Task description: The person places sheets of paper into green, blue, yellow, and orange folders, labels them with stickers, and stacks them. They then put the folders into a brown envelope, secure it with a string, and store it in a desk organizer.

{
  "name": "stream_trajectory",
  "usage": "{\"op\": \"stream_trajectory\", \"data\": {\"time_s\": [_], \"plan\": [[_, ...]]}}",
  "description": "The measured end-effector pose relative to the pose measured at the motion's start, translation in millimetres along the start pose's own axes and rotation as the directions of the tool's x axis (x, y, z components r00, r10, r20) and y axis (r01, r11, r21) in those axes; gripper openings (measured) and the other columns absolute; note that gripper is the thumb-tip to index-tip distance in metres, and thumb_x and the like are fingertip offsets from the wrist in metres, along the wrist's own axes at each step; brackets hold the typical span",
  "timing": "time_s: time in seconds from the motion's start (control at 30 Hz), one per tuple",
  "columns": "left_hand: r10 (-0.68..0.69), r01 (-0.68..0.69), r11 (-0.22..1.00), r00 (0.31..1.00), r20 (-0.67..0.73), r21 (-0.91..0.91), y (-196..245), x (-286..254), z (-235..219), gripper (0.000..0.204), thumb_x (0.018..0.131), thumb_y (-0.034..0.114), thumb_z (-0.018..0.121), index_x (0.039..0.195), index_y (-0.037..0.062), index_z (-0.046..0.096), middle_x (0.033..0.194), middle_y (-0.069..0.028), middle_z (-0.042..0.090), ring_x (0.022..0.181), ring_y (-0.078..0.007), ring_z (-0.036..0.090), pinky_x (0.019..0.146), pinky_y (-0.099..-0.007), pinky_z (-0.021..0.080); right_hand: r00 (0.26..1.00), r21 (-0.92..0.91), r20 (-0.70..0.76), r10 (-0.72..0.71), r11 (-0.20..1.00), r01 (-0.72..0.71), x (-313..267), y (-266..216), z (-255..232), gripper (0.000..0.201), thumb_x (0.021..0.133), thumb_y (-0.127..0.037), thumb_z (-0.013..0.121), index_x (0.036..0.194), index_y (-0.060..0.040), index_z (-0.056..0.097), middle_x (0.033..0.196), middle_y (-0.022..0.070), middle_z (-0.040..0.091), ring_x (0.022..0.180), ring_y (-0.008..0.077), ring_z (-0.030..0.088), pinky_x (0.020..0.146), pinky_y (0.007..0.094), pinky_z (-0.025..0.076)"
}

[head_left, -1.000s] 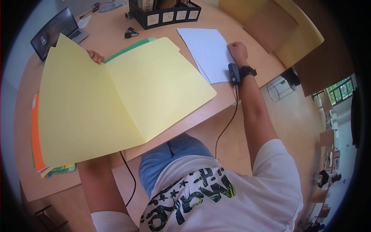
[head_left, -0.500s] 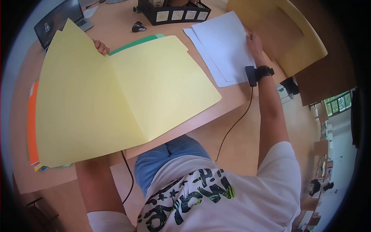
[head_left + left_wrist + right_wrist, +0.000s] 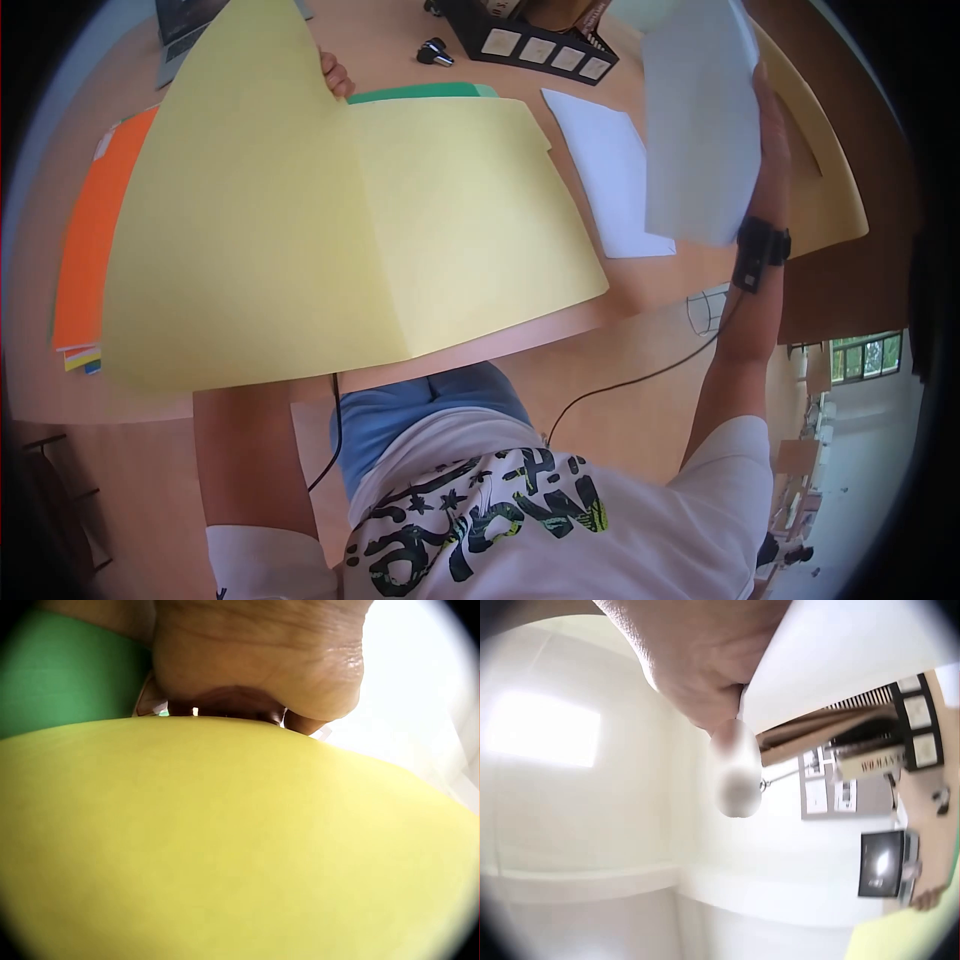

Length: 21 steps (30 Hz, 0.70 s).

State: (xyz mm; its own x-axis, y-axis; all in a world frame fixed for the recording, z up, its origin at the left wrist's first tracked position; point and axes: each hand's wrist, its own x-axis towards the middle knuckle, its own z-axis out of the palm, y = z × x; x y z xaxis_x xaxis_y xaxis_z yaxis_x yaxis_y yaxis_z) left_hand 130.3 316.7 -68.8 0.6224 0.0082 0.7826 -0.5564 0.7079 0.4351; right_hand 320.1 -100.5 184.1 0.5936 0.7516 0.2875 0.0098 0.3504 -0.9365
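Above a wooden desk point(image 3: 600, 300), right hand point(image 3: 770, 120) pinches thin white paper sheets point(image 3: 695, 130); left hand point(image 3: 337, 75) grips an open yellow card folder point(image 3: 350, 230).
Paper looks light and floppy, best held at an edge.

Head camera looking down over the desk point(image 3: 640, 290), wrist cameras pressed close, sharing folder point(image 3: 330, 230) and sheet point(image 3: 700, 130)

Left hand point(image 3: 337, 76) fingers curled (gripping), right hand point(image 3: 770, 120) raised, arm extended upward
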Motion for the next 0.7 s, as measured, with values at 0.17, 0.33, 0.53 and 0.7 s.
{"op": "stream_trajectory", "data": {"time_s": [0.17, 0.33, 0.53, 0.7], "plan": [[-0.016, 0.016, 0.999, 1.0, -0.002, 0.03, -3.3, -1.4, 6.8, 0.02, 0.091, 0.026, 0.051, 0.089, 0.0078, 0.059, 0.084, -0.0026, 0.057, 0.086, -0.0187, 0.055, 0.079, -0.0331, 0.041, 0.979, -0.099, 0.167, -0.119, 0.986, 0.137, -4.4, 27.0, 40.0, 0.034, 0.095, -0.029, 0.05, 0.114, -0.0008, 0.058, 0.094, 0.0089, 0.067, 0.076, 0.0156, 0.066, 0.065, 0.0227, 0.055], [-0.035, 0.035, 0.998, 0.999, 0.004, 0.061, -3.1, 1.7, 9.2, 0.02, 0.091, 0.027, 0.051, 0.089, 0.0085, 0.058, 0.083, -0.0019, 0.056, 0.086, -0.0188, 0.055, 0.079, -0.0332, 0.041, 0.949, -0.051, 0.22, 0.227, 0.974, -0.222, 0.6, 94.6, 60.0, 0.031, 0.095, -0.024, 0.051, 0.112, 0.0018, 0.056, 0.098, 0.011, 0.065, 0.081, 0.0162, 0.065, 0.072, 0.0277, 0.054], [-0.064, 0.062, 0.995, 0.998, 0.028, 0.083, -2.9, 5.3, 7.9, 0.02, 0.091, 0.027, 0.051, 0.089, 0.0094, 0.058, 0.082, -0.0011, 0.055, 0.086, -0.0189, 0.055, 0.079, -0.0333, 0.041, 0.868, -0.323, 0.155, 0.472, 0.855, -0.407, 15.1, 178.9, 27.9, 0.031, 0.093, -0.021, 0.055, 0.11, 0.0038, 0.056, 0.091, 0.0075, 0.065, 0.074, 0.0111, 0.061, 0.068, 0.0251, 0.05], [-0.058, 0.057, 0.997, 0.998, 0.017, 0.059, -2.5, 4.0, 0.6, 0.024, 0.092, 0.031, 0.049, 0.09, 0.0086, 0.057, 0.08, -0.002, 0.055, 0.084, -0.0188, 0.055, 0.078, -0.0324, 0.041, 0.901, -0.571, 0.169, 0.4, 0.784, -0.242, 13.2, 182.8, 20.6, 0.031, 0.092, -0.023, 0.057, 0.11, 0.0028, 0.054, 0.089, 0.0076, 0.064, 0.075, 0.0106, 0.061, 0.067, 0.0238, 0.048]]}}
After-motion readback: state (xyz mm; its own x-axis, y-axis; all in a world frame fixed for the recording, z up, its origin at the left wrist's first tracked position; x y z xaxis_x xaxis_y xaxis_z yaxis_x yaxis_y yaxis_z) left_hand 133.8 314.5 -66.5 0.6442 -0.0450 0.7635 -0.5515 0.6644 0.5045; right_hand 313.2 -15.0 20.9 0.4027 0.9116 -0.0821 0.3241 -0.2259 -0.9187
